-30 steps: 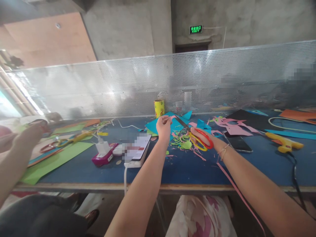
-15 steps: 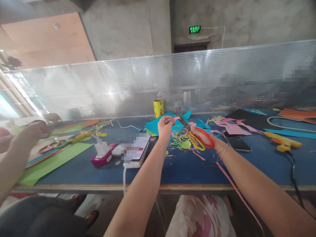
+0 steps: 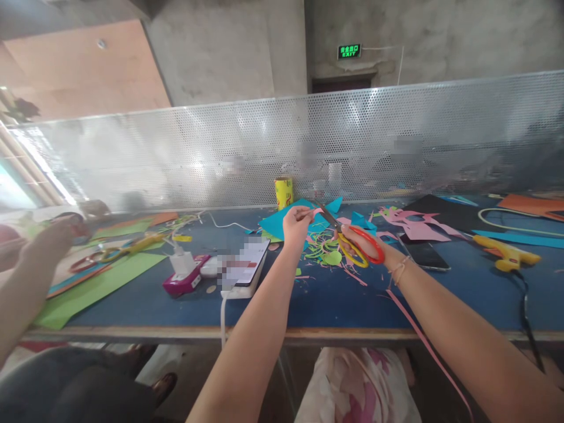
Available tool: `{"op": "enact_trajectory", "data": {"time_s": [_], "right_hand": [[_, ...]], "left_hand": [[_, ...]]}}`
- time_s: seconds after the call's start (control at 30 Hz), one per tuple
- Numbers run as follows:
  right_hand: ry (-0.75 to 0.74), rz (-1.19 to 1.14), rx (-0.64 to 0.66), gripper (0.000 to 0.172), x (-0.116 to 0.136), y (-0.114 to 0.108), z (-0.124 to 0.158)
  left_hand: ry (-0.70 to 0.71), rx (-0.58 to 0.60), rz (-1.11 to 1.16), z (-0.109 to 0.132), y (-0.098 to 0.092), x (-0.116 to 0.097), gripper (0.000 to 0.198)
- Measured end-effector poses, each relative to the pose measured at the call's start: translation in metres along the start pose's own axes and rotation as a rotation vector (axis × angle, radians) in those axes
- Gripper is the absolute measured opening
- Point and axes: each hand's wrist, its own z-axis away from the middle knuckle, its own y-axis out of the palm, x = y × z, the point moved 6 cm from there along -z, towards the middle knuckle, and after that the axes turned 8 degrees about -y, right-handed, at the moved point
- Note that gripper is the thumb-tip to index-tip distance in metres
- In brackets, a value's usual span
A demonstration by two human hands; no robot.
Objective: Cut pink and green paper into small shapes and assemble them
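Observation:
My left hand (image 3: 297, 223) pinches a small piece of pink paper (image 3: 318, 211) above the blue table. Just to its right, my right hand (image 3: 355, 238) is wrapped round the handles, one red and one yellow, of a pair of scissors (image 3: 329, 217). The dark blades point up and left, toward the pink piece. Beneath both hands lie blue paper (image 3: 278, 222) and a pile of green and pink scraps (image 3: 330, 257). A long pink strip (image 3: 414, 325) hangs beside my right forearm, past the table edge.
A phone (image 3: 253, 261) lies on a white box beside a purple power adapter (image 3: 183, 282). At right are a dark phone (image 3: 425, 254) and a yellow glue gun (image 3: 509, 254). A yellow roll (image 3: 284, 192) stands behind. Another person's arm (image 3: 39, 273) reaches in at left.
The whole view has shifted very slightly. Both hands keep nearly the same pose, with the scissors and pink piece still held.

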Motion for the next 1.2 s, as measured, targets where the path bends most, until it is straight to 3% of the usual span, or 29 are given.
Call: {"op": "enact_trajectory", "data": {"time_s": [0.83,1.2], "right_hand": [[-0.01,0.114,0.001,0.037,0.011,0.003,0.004],[-0.013,0.288,-0.035,0.036,0.013,-0.003,0.005]], "left_hand": [[0.119,-0.109,-0.104,0.002,-0.007,-0.01,0.009],[0.131,-0.132,-0.096,0.002,-0.008,-0.013,0.011]]}}
